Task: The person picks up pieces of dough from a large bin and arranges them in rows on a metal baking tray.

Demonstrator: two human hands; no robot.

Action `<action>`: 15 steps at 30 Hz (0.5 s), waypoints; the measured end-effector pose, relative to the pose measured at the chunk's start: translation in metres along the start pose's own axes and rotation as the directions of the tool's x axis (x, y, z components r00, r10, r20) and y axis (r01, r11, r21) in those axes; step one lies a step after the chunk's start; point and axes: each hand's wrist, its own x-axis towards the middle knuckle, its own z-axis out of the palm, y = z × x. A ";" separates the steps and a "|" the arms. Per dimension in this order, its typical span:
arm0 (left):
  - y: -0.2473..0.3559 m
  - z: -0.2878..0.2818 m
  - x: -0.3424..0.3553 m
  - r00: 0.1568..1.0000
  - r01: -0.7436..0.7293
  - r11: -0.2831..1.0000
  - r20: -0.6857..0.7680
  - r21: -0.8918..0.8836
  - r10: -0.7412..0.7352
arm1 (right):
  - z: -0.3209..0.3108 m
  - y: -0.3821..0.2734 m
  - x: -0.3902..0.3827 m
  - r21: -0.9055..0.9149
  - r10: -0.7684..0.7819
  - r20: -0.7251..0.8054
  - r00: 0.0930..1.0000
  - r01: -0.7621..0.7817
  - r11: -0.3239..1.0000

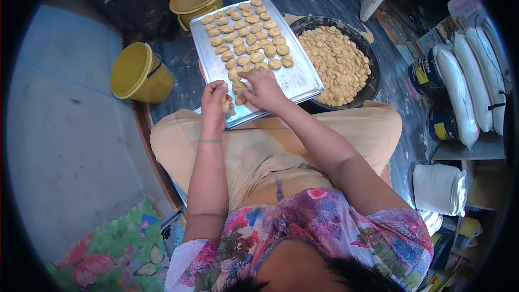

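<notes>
Apparently, we're setting out dough pieces (252,38) on the tray (296,83): our left hand (213,99) holds one, our right hand (265,92) reaches the nearest, grip unclear; next probably needs careful spacing.

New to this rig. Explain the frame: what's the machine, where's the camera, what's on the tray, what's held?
There is no machine: a seated person works with two bare hands. The single picture comes from a wide fisheye camera worn on their head, looking down, so straight edges bend near the rim. The metal tray carries small, flattened, dough-like pieces, with more heaped in the dark round tub to its right. The left hand holds a similar lump; the right hand reaches over the tray's near end, fingertips at the pieces there; whether it grips one is unclear.
</notes>
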 end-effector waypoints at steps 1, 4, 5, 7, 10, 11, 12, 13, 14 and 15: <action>0.000 0.000 0.000 0.999 0.017 0.994 0.033 -0.104 -0.014 | 0.005 0.001 0.007 -0.060 -0.030 0.083 0.996 0.035 0.998; -0.004 -0.004 0.000 0.996 0.053 0.965 0.087 -0.257 -0.031 | 0.004 0.004 0.012 -0.106 -0.042 0.131 0.991 0.056 0.993; -0.004 -0.005 -0.001 0.994 0.069 0.947 0.104 -0.312 -0.038 | -0.003 0.005 0.012 0.036 0.013 0.086 0.996 -0.016 0.999; -0.003 -0.008 -0.001 0.998 0.046 0.959 0.061 -0.279 -0.031 | -0.025 -0.002 0.008 0.263 0.094 0.034 0.995 -0.100 0.960; 0.007 -0.002 -0.002 0.995 0.045 0.985 0.096 -0.164 -0.030 | -0.041 0.020 -0.008 0.146 0.071 0.328 0.942 -0.125 0.981; 0.009 0.001 -0.001 0.986 0.049 0.995 0.165 -0.082 -0.035 | -0.037 0.027 -0.014 0.001 -0.059 0.325 0.944 0.062 0.998; 0.006 0.005 -0.002 0.984 0.054 0.995 0.172 -0.080 -0.040 | -0.035 0.032 -0.023 -0.004 -0.050 0.322 0.945 0.054 0.999; 0.004 0.008 -0.003 0.976 0.079 0.996 0.204 -0.033 -0.071 | -0.033 0.023 -0.025 0.181 0.013 0.228 0.974 -0.055 0.982; 0.002 0.012 -0.006 0.966 0.109 0.994 0.236 0.016 -0.110 | -0.035 0.011 -0.026 0.367 0.100 0.149 0.984 -0.149 0.918; 0.000 0.016 -0.008 0.951 0.106 0.994 0.287 0.034 -0.111 | -0.039 0.001 -0.022 0.399 0.050 0.118 0.992 -0.093 0.912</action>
